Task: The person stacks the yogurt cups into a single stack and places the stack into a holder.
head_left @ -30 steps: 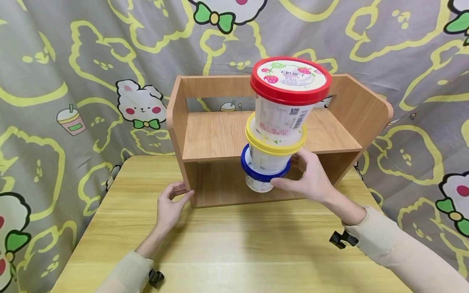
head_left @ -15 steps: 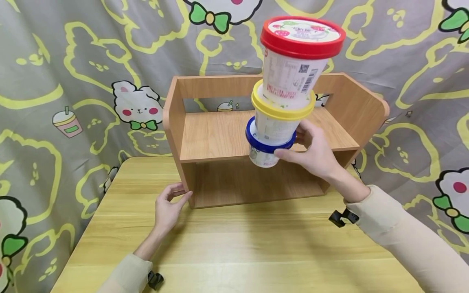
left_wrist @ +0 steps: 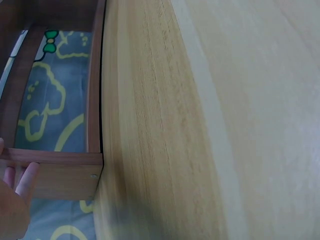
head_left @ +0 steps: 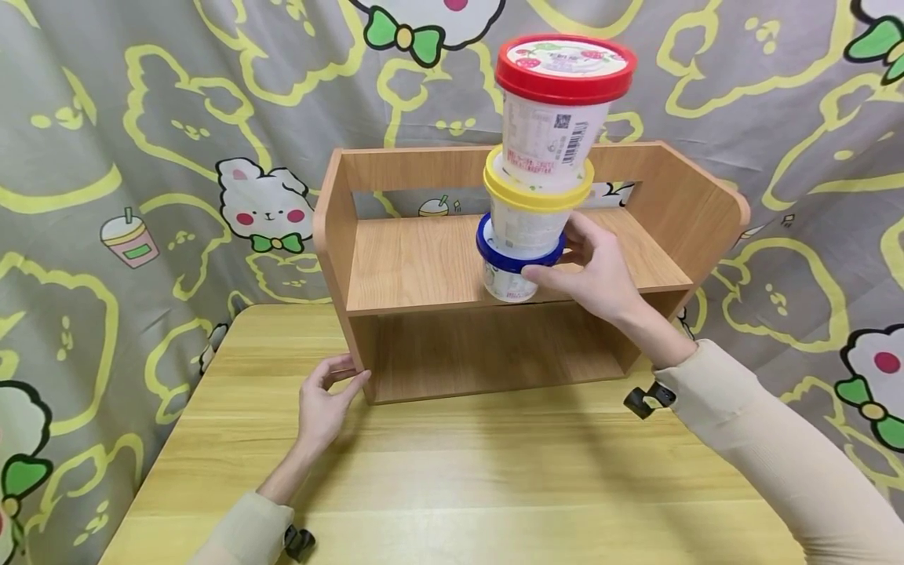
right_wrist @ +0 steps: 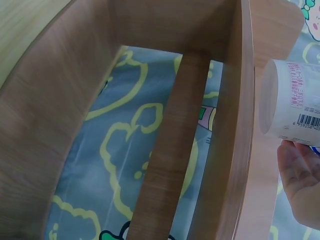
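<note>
Three white paper ice-cream tubs stand in a stack in the head view. A red-lidded tub [head_left: 554,129] is on top, a yellow-lidded tub [head_left: 530,226] in the middle and a small blue-lidded tub [head_left: 507,282] at the bottom. My right hand [head_left: 599,273] grips the blue-lidded tub around its lid, thumb in front. The stack leans slightly, its base overlapping the front edge of the upper board of a wooden shelf [head_left: 417,255]. Thumb and fingers of my left hand [head_left: 326,406] pinch the front edge of the shelf's left side panel [left_wrist: 65,180].
The two-level shelf stands on a wood-grain table [head_left: 438,486], with tall side panels and a back rail [head_left: 424,169]. Below the upper board lies a lower compartment [head_left: 487,353]. A grey patterned curtain [head_left: 176,102] hangs behind and around the table.
My right hand has raised the tub stack from before the lower compartment to the upper board's level, then shifted it slightly left and straightened it. My left hand stays on the side panel.
</note>
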A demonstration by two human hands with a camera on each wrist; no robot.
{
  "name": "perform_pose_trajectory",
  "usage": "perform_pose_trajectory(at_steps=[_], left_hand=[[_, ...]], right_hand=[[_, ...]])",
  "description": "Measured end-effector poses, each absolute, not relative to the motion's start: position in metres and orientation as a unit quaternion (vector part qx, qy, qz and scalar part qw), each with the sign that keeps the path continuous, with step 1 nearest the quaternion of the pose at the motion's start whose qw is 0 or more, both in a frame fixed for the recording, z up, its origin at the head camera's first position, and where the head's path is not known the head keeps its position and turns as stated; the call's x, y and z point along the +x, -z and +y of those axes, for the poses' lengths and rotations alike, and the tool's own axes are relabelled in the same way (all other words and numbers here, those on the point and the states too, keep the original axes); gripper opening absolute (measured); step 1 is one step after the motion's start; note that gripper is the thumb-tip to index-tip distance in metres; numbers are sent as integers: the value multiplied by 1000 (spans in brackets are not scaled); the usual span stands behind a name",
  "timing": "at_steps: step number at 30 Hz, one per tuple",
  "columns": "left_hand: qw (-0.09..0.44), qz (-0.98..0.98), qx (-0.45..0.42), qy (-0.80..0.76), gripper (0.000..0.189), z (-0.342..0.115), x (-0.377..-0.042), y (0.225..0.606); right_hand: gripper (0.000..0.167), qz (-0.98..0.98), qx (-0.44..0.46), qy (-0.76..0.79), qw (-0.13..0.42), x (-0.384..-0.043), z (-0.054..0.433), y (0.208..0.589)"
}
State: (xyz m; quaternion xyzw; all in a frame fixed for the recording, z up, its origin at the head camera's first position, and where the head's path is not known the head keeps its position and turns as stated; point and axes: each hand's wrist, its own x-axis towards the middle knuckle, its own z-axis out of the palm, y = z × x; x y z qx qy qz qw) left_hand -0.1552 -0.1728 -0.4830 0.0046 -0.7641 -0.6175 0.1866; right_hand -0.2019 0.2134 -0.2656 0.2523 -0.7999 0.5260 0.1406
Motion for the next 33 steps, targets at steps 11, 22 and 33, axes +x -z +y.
perform_pose_trajectory(at_steps=[11, 22, 33], left_hand=[[190, -763, 4, 617, 33, -173, -156, 485], [191, -761, 0, 620, 33, -172, -157, 485], [195, -763, 0, 616, 32, -173, -157, 487]], right_hand=[[67, -812, 222, -516, 156, -223, 214, 270], [67, -816, 211, -518, 148, -232, 216, 277], [68, -809, 206, -532, 137, -238, 214, 284]])
